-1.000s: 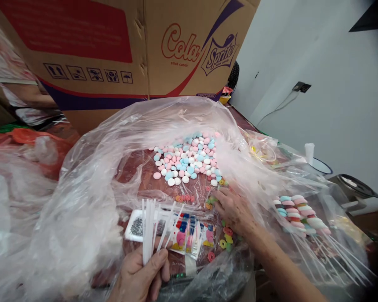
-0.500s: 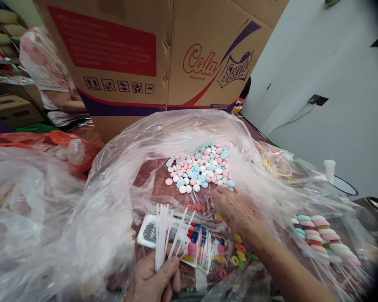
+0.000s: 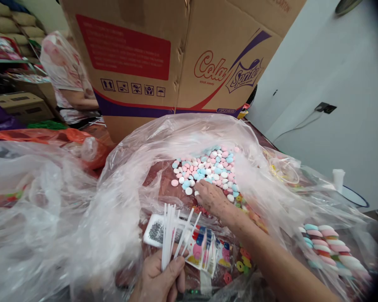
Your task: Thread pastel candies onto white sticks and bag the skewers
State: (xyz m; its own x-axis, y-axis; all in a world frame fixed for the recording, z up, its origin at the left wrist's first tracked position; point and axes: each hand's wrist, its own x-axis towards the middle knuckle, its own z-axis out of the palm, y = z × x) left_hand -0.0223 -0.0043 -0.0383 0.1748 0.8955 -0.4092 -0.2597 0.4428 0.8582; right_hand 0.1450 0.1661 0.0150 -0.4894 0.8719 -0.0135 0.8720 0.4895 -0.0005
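Note:
My left hand [image 3: 159,280] is closed around a bunch of thin white sticks [image 3: 173,233], held upright at the bottom of the view. My right hand [image 3: 211,198] reaches into a big clear plastic bag [image 3: 119,201] and rests at the near edge of a pile of pink, blue and white round candies [image 3: 208,170]. Its fingertips are pinched on a white candy. Small coloured ring candies [image 3: 242,260] lie under my right forearm. Printed candy wrappers [image 3: 201,247] lie just beyond the sticks.
A large brown "Cola Sprite" carton [image 3: 176,63] stands behind the bag. Finished candy skewers [image 3: 327,249] lie at the right under plastic. More clear and orange bags [image 3: 34,188] crowd the left. Another person in a floral top [image 3: 66,79] is at the far left. A white wall is on the right.
My right hand moved forward and left from the ring candies to the edge of the round candy pile. The view tilted up and shifted. My left hand keeps holding the sticks.

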